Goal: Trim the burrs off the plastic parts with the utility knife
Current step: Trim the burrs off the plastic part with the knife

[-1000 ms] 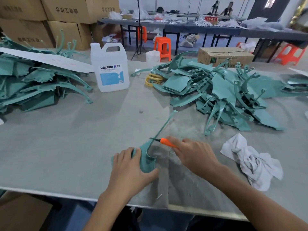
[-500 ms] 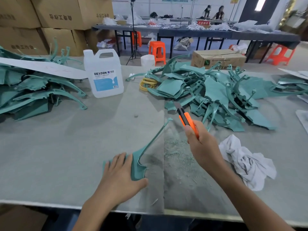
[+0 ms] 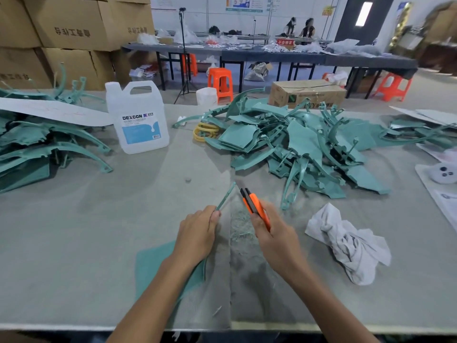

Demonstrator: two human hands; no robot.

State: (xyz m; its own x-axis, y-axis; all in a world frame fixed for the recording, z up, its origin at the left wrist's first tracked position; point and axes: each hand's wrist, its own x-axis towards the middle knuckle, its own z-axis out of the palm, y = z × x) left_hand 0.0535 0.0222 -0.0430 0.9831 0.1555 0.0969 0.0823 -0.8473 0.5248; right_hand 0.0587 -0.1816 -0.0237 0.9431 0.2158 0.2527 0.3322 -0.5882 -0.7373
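The left hand [image 3: 197, 233] has slid up to pinch the thin arm of the teal plastic part [image 3: 153, 266] at 6 o'clock, and the right hand [image 3: 277, 236] grips the utility knife [image 3: 254, 204] just beside it, probably to shave burrs gently next.

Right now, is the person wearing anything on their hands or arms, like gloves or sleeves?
No. The left hand and right hand are bare: no gloves, rings or watch show. Both forearms are uncovered to the picture's edge, with no sleeve in view.
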